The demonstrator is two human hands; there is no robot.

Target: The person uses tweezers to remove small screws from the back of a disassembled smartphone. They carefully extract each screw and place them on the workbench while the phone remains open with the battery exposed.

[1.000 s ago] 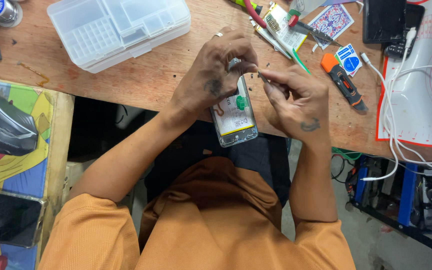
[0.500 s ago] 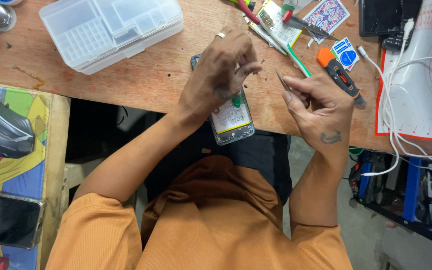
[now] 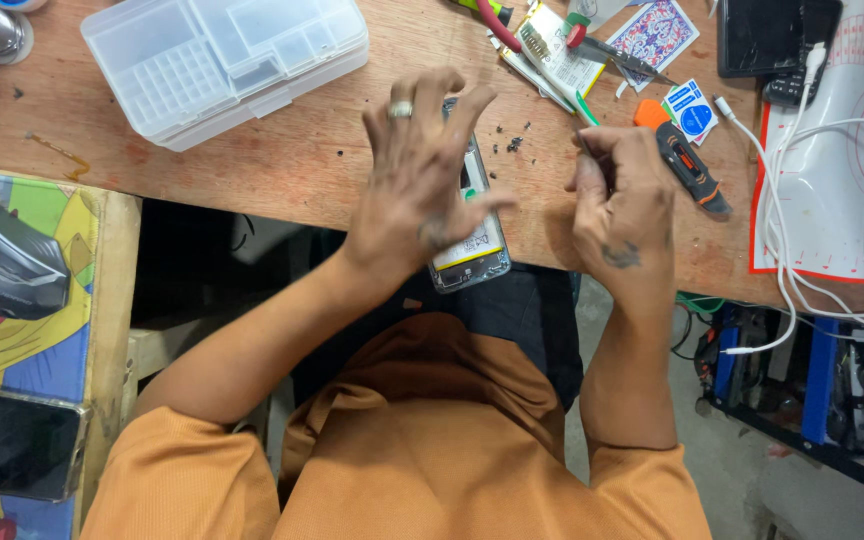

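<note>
Right now I see my left hand (image 3: pixel 422 185) spread flat over an opened phone (image 3: pixel 470 235) that lies on the near edge of the wooden worktop (image 3: pixel 282 165), its lower end overhanging my lap. The fingers are splayed and pressing down on the phone rather than curled around it, and there is a ring on one finger. Only the lower part of the phone shows past my palm, with its pale battery and metal frame visible.

My right hand (image 3: pixel 620 200) is just to the right of the phone, apart from it, clenched into a loose fist. A thin dark tool tip (image 3: pixel 581 140) sticks up out of the far side of that fist, so the hand is gripping a slim tool, though I cannot tell what kind.

Between the two hands, slightly farther away, a cluster of tiny dark screws (image 3: pixel 514 144) lies on the bare wood. An orange and black utility knife (image 3: pixel 682 160) lies just beyond my right hand. A clear plastic compartment box (image 3: pixel 222 55) sits at the far left, and a white mat (image 3: pixel 832 170) with white cables (image 3: pixel 782 230) across it covers the far right.
</note>
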